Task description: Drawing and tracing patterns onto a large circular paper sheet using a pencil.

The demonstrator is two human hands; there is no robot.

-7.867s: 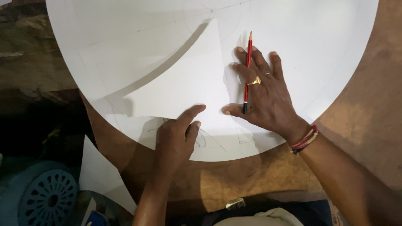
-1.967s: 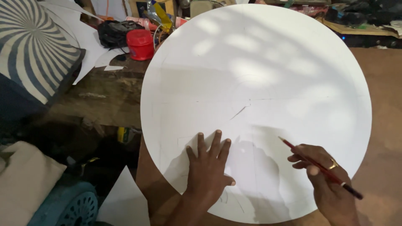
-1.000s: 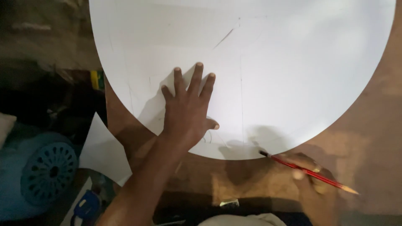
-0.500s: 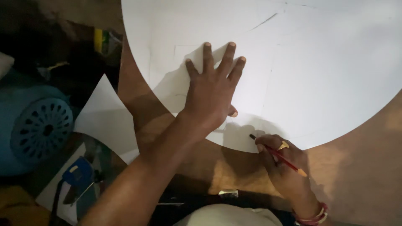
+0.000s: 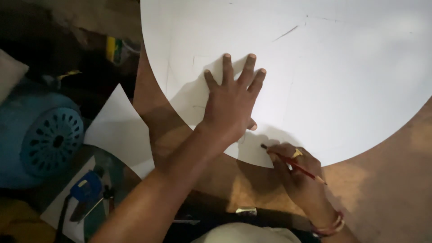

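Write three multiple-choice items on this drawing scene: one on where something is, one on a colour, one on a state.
1. Where does the left hand rest?
A. flat on the white round board
B. on the blue fan housing
C. on the loose white sheet

2. What colour is the pencil in the right hand?
A. green
B. red
C. black

3. How are the left hand's fingers set?
A. curled into a fist
B. pinching the board's rim
C. spread and pressed flat

Answers: 1 A, the palm lies on the board near its lower edge. 2 B, the shaft shows red along the part clear of the hand. 3 C, the fingers lie fanned out on the white surface.
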